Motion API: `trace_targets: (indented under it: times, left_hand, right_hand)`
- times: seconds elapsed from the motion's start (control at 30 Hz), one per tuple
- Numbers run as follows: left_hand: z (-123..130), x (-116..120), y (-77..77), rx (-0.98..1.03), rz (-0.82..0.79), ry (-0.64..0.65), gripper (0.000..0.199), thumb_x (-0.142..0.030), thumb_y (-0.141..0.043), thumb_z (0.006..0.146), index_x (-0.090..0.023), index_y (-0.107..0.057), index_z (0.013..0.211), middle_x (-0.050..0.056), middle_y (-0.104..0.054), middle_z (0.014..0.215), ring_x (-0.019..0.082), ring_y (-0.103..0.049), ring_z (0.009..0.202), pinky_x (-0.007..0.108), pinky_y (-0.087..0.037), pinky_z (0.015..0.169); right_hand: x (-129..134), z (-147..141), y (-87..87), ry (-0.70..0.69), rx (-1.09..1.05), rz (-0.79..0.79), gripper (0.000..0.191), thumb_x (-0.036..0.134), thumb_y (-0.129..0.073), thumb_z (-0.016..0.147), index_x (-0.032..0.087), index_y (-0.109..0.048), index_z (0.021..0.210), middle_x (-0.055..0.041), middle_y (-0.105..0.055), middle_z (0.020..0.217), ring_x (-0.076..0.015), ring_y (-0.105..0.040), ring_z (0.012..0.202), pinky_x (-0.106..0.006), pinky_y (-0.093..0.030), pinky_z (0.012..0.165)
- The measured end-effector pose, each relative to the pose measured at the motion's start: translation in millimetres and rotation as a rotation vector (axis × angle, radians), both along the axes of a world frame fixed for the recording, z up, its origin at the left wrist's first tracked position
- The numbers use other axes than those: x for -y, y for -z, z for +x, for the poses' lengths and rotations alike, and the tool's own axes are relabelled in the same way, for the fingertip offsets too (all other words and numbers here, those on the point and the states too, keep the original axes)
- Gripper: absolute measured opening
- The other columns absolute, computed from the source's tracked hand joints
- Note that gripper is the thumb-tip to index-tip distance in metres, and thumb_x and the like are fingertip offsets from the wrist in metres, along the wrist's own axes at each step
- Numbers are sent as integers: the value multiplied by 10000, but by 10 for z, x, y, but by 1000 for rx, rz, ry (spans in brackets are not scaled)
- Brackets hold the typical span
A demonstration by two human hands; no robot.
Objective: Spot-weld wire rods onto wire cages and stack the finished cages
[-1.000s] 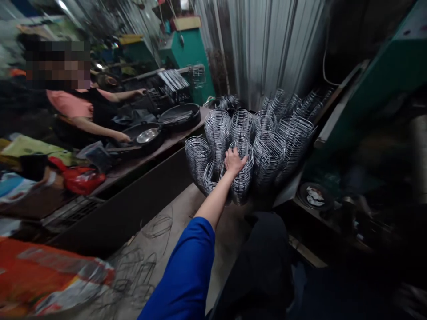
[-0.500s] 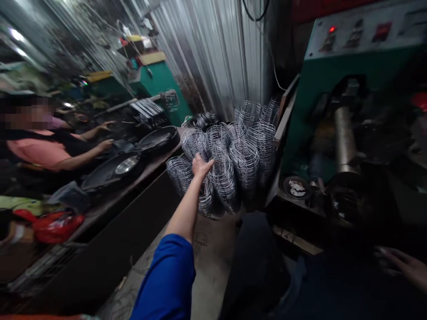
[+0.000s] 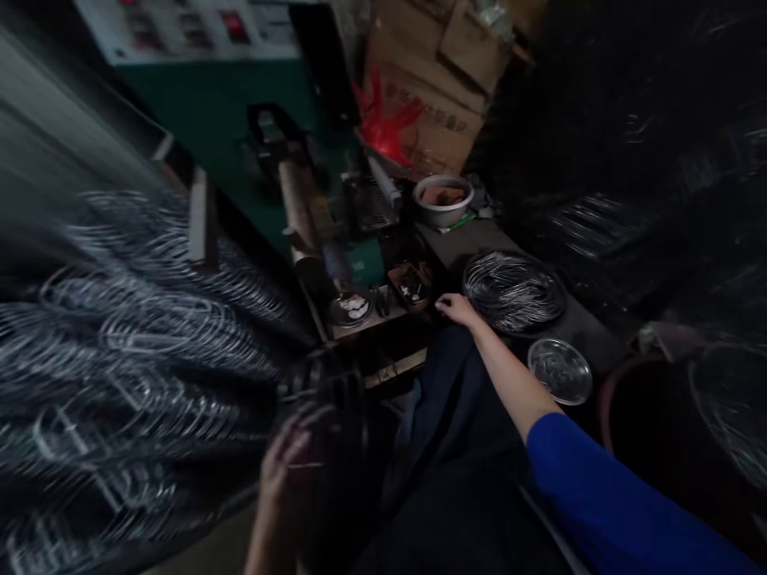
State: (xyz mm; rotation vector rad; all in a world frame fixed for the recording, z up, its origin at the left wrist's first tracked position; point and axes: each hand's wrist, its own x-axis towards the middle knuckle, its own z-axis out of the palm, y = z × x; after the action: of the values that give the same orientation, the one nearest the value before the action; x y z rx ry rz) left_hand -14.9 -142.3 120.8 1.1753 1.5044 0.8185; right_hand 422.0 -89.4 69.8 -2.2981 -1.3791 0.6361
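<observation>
Nearest, the left hand [image 3: 291, 459] blurs beside stacked wire frames [image 3: 197, 343]; I cannot tell whether its fingers grip anything; farther, the right hand [image 3: 459, 309] curls its fingers, grip unclear, beside a wire bundle [image 3: 515, 289] on the desk [image 3: 479, 238]; beyond sits a bowl [image 3: 443, 211].

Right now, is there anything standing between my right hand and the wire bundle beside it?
Nothing visible stands between the right hand and the wire bundle; the clear round dish lies beside the forearm, outside that gap.
</observation>
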Motion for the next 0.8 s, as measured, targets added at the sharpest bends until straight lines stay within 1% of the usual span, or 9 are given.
trace_targets:
  times: [0.1, 0.2, 0.3, 0.37, 0.43, 0.5, 0.57, 0.67, 0.8]
  left_hand:
    - [493, 447, 378, 217, -178, 279, 446, -604, -711, 626, -453, -745, 1044, -46, -746, 1158, 324, -643, 1186, 481, -495, 1027]
    - [714, 703, 564, 222, -264, 333, 488, -577, -745, 679, -326, -756, 1097, 55, -725, 1214, 338, -590, 1259, 489, -415, 1112]
    - [821, 753, 530, 176, -194, 325, 505, -576, -744, 718, -239, -764, 1094, 105, -644, 1346, 350, -511, 1338, 468, -376, 1140]
    - [881, 729, 458, 168, -161, 356, 516, -568, -757, 723, -208, -763, 1093, 123, -641, 1340, 355, -536, 1304, 446, -413, 1108]
    - [938, 702, 400, 171, -211, 388, 559, -584, -774, 703, -180, -759, 1089, 132, -716, 1174, 349, -631, 1157, 426, -497, 1004]
    - [985, 687, 370, 182, -294, 370, 627, -623, -781, 673, -159, -748, 1093, 114, -751, 968, 322, -693, 971, 391, -557, 858]
    - [1012, 686, 364, 190, -324, 323, 678, -661, -772, 656, -153, -738, 1103, 100, -745, 897, 297, -700, 879, 362, -569, 772]
    - [1000, 690, 383, 144, -274, 294, 679, -690, -712, 705, -162, -730, 1131, 111, -743, 980, 299, -694, 918, 365, -569, 805]
    - [934, 688, 477, 57, -254, 350, 670, -730, -576, 792, -168, -742, 1116, 116, -742, 1046, 316, -679, 999, 367, -560, 864]
  right_hand:
    - [129, 320, 91, 102, 53, 13, 270, 295, -524, 991, 192, -709, 1157, -53, -751, 1048, -151, -678, 937, -203, -456, 870]
    - [210, 631, 133, 218, 138, -15, 318, 289, -493, 989, 174, -681, 1218, -127, -697, 1202, -226, -634, 1113, -274, -444, 951]
    - [177, 876, 209, 293, 196, -82, 339, 296, -491, 979, 171, -671, 1238, -167, -676, 1227, -272, -624, 1150, -331, -458, 962]
    - [93, 965, 276, 311, 216, -125, 338, 294, -484, 980, 176, -674, 1233, -172, -674, 1227, -275, -632, 1147, -340, -469, 955]
    - [-22, 999, 342, 311, 225, -163, 333, 305, -496, 979, 179, -680, 1226, -170, -676, 1227, -268, -640, 1141, -332, -477, 945]
    - [-149, 1004, 397, 299, 227, -199, 337, 322, -547, 961, 161, -681, 1225, -177, -671, 1235, -269, -641, 1144, -324, -482, 941]
    - [-268, 1008, 436, 280, 225, -234, 366, 333, -594, 942, 125, -673, 1232, -200, -658, 1251, -275, -630, 1163, -321, -480, 948]
    - [-393, 1043, 468, 245, 212, -284, 412, 344, -605, 949, 73, -648, 1256, -235, -638, 1266, -271, -614, 1186, -328, -474, 968]
    - [-434, 1114, 486, 197, 185, -339, 438, 432, -597, 965, 117, -619, 1269, -160, -625, 1300, -262, -604, 1185, -456, -473, 1009]
